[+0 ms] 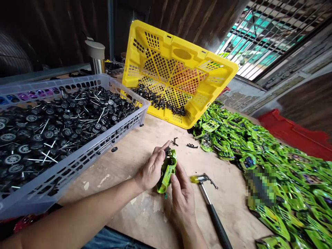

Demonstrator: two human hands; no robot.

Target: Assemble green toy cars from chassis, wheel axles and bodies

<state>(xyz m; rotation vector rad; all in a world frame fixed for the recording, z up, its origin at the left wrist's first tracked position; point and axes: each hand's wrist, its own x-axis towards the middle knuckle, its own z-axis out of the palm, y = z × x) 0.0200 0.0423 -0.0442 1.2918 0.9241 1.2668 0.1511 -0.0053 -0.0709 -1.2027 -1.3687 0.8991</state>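
Observation:
A green toy car body [167, 171] is held upside down between both hands over the wooden table [129, 155]. My left hand [151, 169] is closed around its left side, fingertips at its top end. My right hand [181, 195] grips its lower right side, thumb pressed on the shell. A small hammer [207, 200] with a yellow-tipped head and black handle lies just right of my right hand. Two small black plastic parts [192, 146] lie on the table beyond the hands.
A grey crate [85, 155] full of black wheels on metal axles stands at left. A yellow crate [178, 72] tilted on its side holds several black parts. A heap of green car bodies [272, 166] covers the right. A red tray [293, 133] lies beyond.

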